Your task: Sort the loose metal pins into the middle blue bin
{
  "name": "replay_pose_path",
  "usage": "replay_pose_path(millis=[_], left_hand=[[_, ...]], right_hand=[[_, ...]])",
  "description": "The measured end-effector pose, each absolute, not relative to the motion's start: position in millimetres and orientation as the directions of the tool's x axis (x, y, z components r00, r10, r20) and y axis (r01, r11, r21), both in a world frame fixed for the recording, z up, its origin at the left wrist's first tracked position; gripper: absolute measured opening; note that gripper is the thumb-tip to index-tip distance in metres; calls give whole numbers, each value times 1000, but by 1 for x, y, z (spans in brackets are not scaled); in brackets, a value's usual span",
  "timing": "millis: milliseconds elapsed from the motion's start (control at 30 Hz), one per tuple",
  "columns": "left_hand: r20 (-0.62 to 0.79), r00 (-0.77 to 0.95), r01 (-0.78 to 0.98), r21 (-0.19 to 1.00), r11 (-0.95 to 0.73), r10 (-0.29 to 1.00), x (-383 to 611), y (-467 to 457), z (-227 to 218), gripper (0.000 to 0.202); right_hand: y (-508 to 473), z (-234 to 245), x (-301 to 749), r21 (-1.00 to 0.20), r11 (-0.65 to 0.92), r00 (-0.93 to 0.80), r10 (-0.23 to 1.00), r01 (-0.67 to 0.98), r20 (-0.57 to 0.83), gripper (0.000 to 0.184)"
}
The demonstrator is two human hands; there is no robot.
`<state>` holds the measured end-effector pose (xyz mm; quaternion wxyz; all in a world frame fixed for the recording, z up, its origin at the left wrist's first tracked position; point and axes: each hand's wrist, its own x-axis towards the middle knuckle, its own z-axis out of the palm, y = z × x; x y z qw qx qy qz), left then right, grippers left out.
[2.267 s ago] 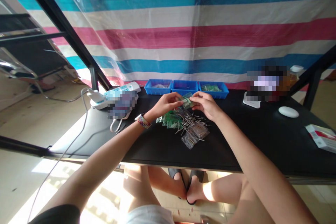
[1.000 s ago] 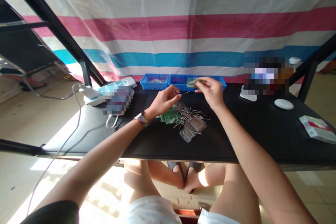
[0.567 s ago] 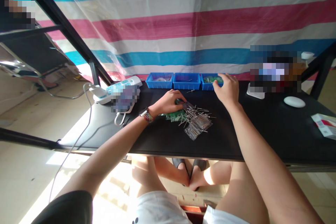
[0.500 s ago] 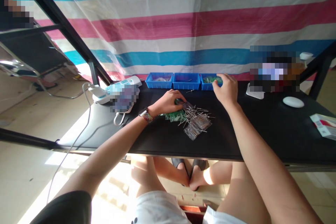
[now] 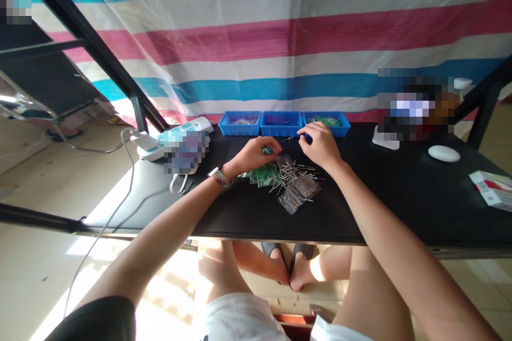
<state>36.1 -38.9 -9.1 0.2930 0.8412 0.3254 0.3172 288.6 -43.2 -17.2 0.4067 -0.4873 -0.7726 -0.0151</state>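
Note:
My left hand (image 5: 258, 154) is curled above the pile, a small green packet (image 5: 267, 150) showing between its thumb and fingers. Under and beside it lie several green packets (image 5: 266, 176). Just right of them is a heap of thin silver pins (image 5: 291, 172) that look like blind rivets. Clear plastic bags (image 5: 298, 192) with small brass-coloured pieces lie at the heap's front. My right hand (image 5: 321, 145) hovers behind the heap, thumb and fingers apart, with nothing visible in them. A single pin (image 5: 287, 139) lies near its fingertips.
Three blue bins stand in a row at the back: left (image 5: 240, 129), middle (image 5: 281, 130) and right (image 5: 340, 130), the right one holding green packets. A power strip (image 5: 186, 130) and cable are at left. A white oval object (image 5: 444, 154) and a box (image 5: 494, 189) lie right.
My right hand has moved left and toward me, away from the right bin, whose green packets now show. My left hand stays near the pile, its fingers lifted slightly with the green packet.

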Motion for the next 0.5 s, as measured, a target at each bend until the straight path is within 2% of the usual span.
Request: replay_pose_path(millis=[100, 233, 300, 367, 433, 500], left_hand=[[342, 499, 225, 836, -500, 796, 36, -37, -6, 21], [357, 399, 46, 912, -408, 845, 39, -37, -1, 33], [342, 376, -19, 932, -362, 861, 41, -39, 2, 39], [327, 369, -49, 942, -333, 870, 43, -42, 4, 41], [323, 365, -59, 944, -325, 873, 44, -45, 6, 39], [324, 349, -60, 944, -324, 879, 44, -47, 8, 37]], right_hand=[[-48, -13, 283, -452, 538, -145, 741, 711, 656, 18], [-58, -2, 273, -583, 598, -123, 748, 550, 652, 11], [-63, 1, 265, -754, 557, -163, 828, 347, 537, 12], [-67, 1, 257, -905, 403, -256, 897, 138, 361, 22], [-68, -1, 250, -956, 291, -315, 910, 26, 268, 26], [-67, -3, 248, -962, 273, -302, 915, -22, 267, 26]])
